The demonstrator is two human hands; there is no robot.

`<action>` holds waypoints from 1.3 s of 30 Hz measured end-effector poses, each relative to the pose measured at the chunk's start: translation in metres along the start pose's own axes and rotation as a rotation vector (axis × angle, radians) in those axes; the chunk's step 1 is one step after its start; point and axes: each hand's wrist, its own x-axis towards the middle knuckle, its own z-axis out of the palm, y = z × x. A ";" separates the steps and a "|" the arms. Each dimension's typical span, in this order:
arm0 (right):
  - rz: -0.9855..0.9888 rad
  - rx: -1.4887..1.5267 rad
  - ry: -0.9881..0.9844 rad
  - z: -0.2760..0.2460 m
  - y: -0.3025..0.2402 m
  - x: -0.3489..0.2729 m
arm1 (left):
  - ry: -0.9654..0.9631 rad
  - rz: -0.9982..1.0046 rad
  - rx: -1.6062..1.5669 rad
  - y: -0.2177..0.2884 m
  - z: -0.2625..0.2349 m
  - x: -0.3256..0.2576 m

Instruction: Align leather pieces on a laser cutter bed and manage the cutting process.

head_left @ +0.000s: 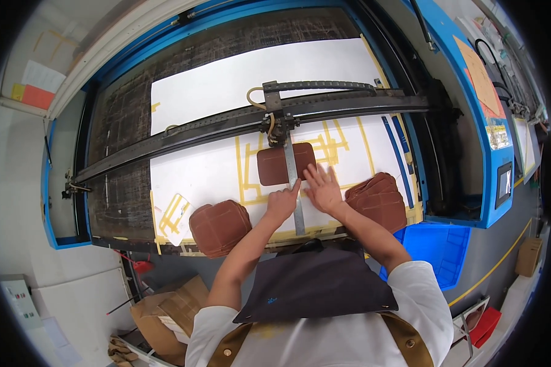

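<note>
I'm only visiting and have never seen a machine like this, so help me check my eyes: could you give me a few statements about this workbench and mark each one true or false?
1. A single brown leather piece lies on the white sheet under the black gantry head. True.
2. The left hand holds a pair of scissors. False: it holds nothing; its index finger points onto the upright metal ruler strip.
3. The right hand lies flat with its fingers spread on the sheet. True.
4. Stacks of brown leather pieces sit at both sides of the hands, one left and one right. True.
5. The machine's frame is red. False: it is blue.
</note>
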 end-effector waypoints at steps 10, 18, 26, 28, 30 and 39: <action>0.067 -0.098 -0.017 -0.008 0.013 -0.009 | 0.009 -0.050 -0.139 -0.002 -0.003 -0.007; 0.609 0.913 -0.044 0.009 -0.041 -0.022 | 0.271 -0.404 -0.660 0.026 0.017 -0.054; 0.829 1.017 -0.080 0.027 -0.048 -0.018 | 0.281 -0.728 -1.314 0.030 0.041 -0.050; 0.808 1.006 -0.077 0.027 -0.047 -0.016 | 0.243 -0.781 -1.436 0.026 0.041 -0.048; 0.790 0.996 -0.073 0.027 -0.048 -0.013 | 0.213 -0.828 -1.602 0.024 0.036 -0.046; 0.578 0.781 -0.080 0.014 -0.055 -0.009 | 0.176 -0.832 -1.702 0.020 0.027 -0.051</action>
